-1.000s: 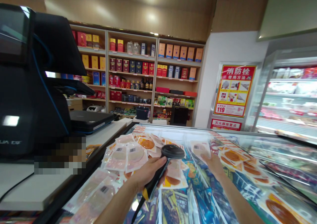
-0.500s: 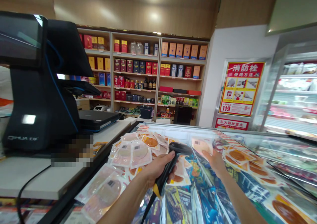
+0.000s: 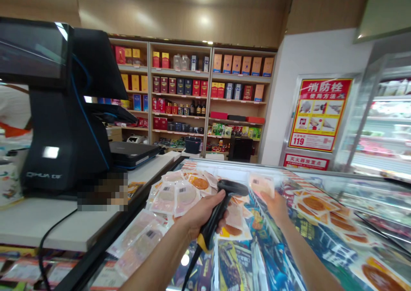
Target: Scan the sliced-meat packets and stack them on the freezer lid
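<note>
My left hand is wrapped round the handle of a black and yellow barcode scanner, its head turned to the right. A cable runs down from the handle's lower end. In my right hand is a flat clear packet with a pale round inside and a barcode label, pinched by its lower edge in front of the scanner's head. Similar flat packets lie in a pile left of the scanner, on the glass top of a freezer. Packets with orange-brown rounds are spread to the right.
A black point-of-sale terminal stands on the white counter at left, with a cable hanging over the front. Under the glass, wire baskets hold frozen goods. Shelves of boxes and bottles line the back wall, beside a red fire-hydrant notice.
The view has shifted slightly, so the surroundings sit a little further right. Both hands keep hold of the scanner and the packet, and these stay close together.
</note>
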Available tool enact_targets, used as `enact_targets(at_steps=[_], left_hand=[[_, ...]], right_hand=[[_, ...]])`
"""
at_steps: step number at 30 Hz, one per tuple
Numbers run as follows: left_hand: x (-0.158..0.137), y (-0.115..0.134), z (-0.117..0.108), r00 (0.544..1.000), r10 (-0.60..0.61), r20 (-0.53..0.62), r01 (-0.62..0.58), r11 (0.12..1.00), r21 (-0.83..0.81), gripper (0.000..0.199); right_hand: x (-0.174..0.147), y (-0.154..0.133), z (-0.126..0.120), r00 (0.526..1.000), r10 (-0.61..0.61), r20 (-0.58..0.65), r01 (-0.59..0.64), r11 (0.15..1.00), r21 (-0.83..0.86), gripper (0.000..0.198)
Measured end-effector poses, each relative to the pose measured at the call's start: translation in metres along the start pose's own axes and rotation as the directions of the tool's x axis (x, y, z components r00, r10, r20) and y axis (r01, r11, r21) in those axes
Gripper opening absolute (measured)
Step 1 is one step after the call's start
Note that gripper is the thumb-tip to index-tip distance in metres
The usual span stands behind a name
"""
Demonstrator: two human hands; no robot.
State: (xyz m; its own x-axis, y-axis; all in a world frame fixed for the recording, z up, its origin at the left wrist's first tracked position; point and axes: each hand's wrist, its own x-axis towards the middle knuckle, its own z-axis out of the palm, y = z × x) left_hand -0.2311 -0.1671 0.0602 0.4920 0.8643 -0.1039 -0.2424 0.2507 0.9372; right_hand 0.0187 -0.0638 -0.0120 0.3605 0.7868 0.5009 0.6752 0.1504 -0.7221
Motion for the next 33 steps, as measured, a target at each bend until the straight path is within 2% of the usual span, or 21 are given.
enact_targets(at_steps=[3, 7, 9, 12, 14, 17, 19, 21, 23, 25, 28, 30, 33], left_hand=[[0.000, 0.002, 0.000, 0.999, 0.028, -0.025, -0.028, 1.000, 0.007, 0.041], [0.001, 0.004, -0.014, 0.976, 0.120, -0.181, -0.109, 0.992, 0.070, 0.041], [0.000, 0.004, -0.026, 0.943, 0.159, -0.293, -0.126, 0.984, 0.128, 0.042], [-0.004, 0.005, -0.045, 0.865, 0.207, -0.457, -0.132, 0.973, 0.191, 0.044], [-0.007, 0.005, -0.057, 0.824, 0.194, -0.533, -0.114, 0.977, 0.179, 0.046], [-0.011, 0.004, -0.073, 0.795, 0.138, -0.591, -0.074, 0.989, 0.131, 0.047], [-0.012, 0.003, -0.081, 0.788, 0.133, -0.601, -0.086, 0.991, 0.106, 0.046], [-0.014, 0.003, -0.085, 0.801, 0.123, -0.586, -0.091, 0.992, 0.084, 0.043], [-0.014, 0.002, -0.085, 0.810, 0.110, -0.576, -0.077, 0.994, 0.081, 0.042], [-0.013, 0.002, -0.081, 0.810, 0.103, -0.578, -0.057, 0.994, 0.098, 0.041], [-0.009, 0.000, -0.072, 0.824, 0.114, -0.555, -0.062, 0.992, 0.112, 0.038], [-0.005, -0.001, -0.065, 0.850, 0.115, -0.515, -0.066, 0.991, 0.114, 0.038], [0.000, -0.004, -0.056, 0.884, 0.109, -0.455, -0.059, 0.991, 0.124, 0.038]], right_hand=[[-0.001, -0.001, 0.000, 0.998, 0.041, 0.049, -0.038, 0.998, -0.058, 0.044], [0.002, -0.002, 0.006, 0.998, -0.004, 0.059, 0.014, 0.986, -0.167, 0.039], [0.005, -0.007, 0.014, 0.992, -0.066, 0.103, 0.088, 0.969, -0.229, 0.037], [0.006, -0.024, 0.031, 0.968, -0.145, 0.204, 0.206, 0.923, -0.325, 0.036], [0.005, -0.040, 0.044, 0.949, -0.191, 0.252, 0.274, 0.895, -0.352, 0.036], [-0.002, -0.066, 0.065, 0.897, -0.282, 0.339, 0.391, 0.866, -0.313, 0.035], [-0.007, -0.081, 0.078, 0.838, -0.355, 0.415, 0.473, 0.851, -0.226, 0.035], [-0.010, -0.091, 0.089, 0.795, -0.401, 0.455, 0.513, 0.845, -0.151, 0.036], [-0.011, -0.095, 0.094, 0.783, -0.418, 0.461, 0.515, 0.851, -0.102, 0.038], [-0.007, -0.093, 0.092, 0.795, -0.425, 0.433, 0.500, 0.863, -0.070, 0.038], [0.004, -0.072, 0.074, 0.845, -0.413, 0.341, 0.461, 0.885, -0.070, 0.037], [0.013, -0.047, 0.053, 0.886, -0.370, 0.279, 0.416, 0.900, -0.127, 0.037], [0.025, 0.000, 0.014, 0.945, -0.256, 0.206, 0.312, 0.895, -0.319, 0.039]])
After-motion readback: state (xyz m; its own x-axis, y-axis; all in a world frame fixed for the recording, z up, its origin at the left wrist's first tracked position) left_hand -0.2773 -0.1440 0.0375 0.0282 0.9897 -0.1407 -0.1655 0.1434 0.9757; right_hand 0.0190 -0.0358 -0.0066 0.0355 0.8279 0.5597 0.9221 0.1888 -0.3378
